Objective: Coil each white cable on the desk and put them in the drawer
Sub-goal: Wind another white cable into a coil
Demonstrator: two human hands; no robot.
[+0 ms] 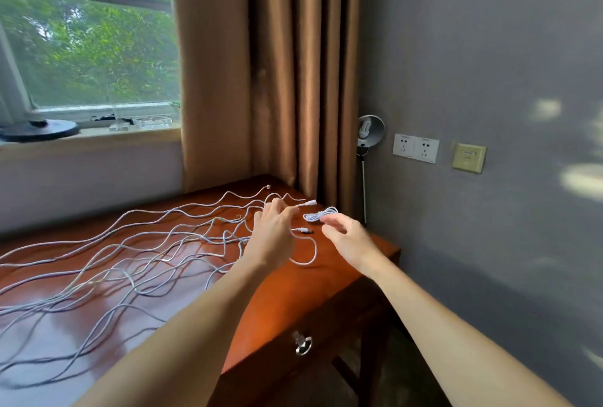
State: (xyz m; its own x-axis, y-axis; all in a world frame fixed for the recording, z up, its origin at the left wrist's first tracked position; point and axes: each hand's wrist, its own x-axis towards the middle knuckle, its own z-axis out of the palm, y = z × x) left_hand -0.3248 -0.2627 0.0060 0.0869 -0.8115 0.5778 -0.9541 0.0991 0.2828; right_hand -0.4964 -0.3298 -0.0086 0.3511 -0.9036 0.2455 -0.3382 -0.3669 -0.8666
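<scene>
White cables [98, 276] sprawl in long waves across the tabletop [346, 279], running from the nine o'clock edge toward the far corner at one o'clock. One small coiled cable [321, 213] already lies in that corner. The drawer [287, 321] at five o'clock, below the front edge, is closed, its ring pull [302, 344] hanging down, so nothing looks stowed yet.

The left hand [274, 233] reaches in over the tangle. Its grip seems to pinch a loose cable [298, 206] near the plug end, which points toward two o'clock; the back of the hand hides the fingertips, so this is a judgement. The right hand [347, 238] hovers at three o'clock of the left, just beside the coil, its grip spread and holding nothing.

The step in hand appears to be starting a new coil. To do it well, keep the plug end pinched in the left grip and let the right hand feed the cord in even loops, drawing it slowly from nine o'clock. The strands cross each other often, so a fast pull could drag neighbours along or knot them. Lifting the chosen cord clear of the rest first should help, as should keeping the loops about the same size as the finished coil.
</scene>
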